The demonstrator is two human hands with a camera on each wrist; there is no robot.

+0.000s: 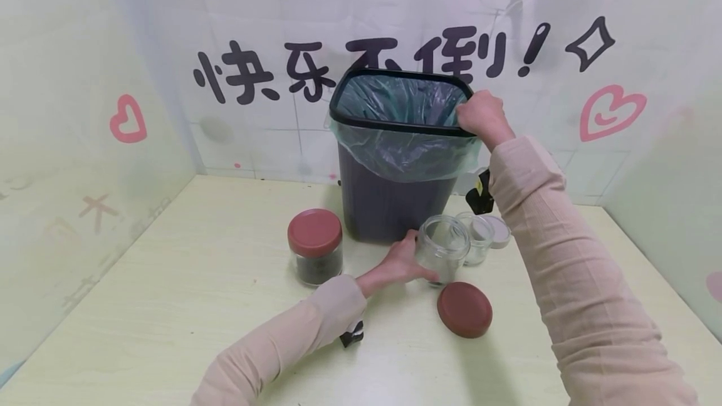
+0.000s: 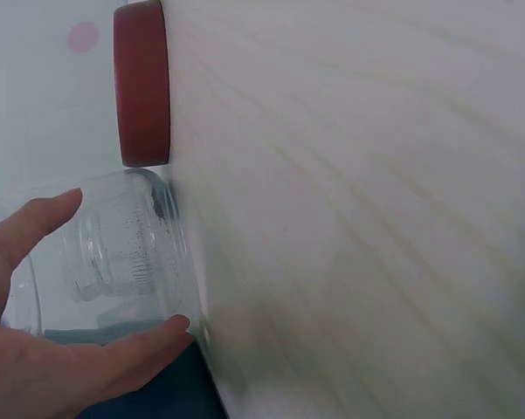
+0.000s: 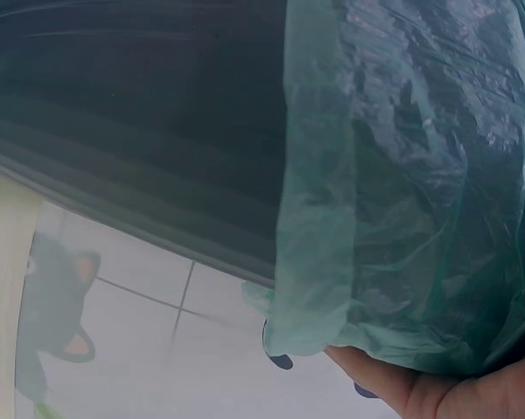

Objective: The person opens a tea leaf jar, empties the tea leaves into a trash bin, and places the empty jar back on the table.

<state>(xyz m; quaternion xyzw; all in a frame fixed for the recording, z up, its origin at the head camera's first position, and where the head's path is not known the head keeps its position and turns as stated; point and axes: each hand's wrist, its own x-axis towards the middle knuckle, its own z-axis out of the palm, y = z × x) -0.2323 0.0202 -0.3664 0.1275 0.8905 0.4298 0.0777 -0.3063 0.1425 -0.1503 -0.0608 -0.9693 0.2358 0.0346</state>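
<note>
My right hand (image 1: 484, 116) grips the right side of the black rim of a dark trash can (image 1: 389, 205), its thumb showing below the rim in the right wrist view. A translucent green bag (image 3: 402, 192) lines the can and folds down over its outside. My left hand (image 1: 399, 262) is at an uncovered clear glass jar (image 1: 445, 249) by the can's base. In the left wrist view its thumb and fingers (image 2: 148, 349) are spread fairly straight on two sides of the jar. A loose red lid (image 1: 465, 309) lies just in front of the jar.
A red-lidded glass jar (image 1: 316, 249) with dark contents stands left of the can. Behind the clear jar are a smaller glass jar (image 1: 478, 246) and a pale round lid (image 1: 499, 232). A printed white backdrop (image 1: 254, 136) rises behind the table (image 1: 169, 306).
</note>
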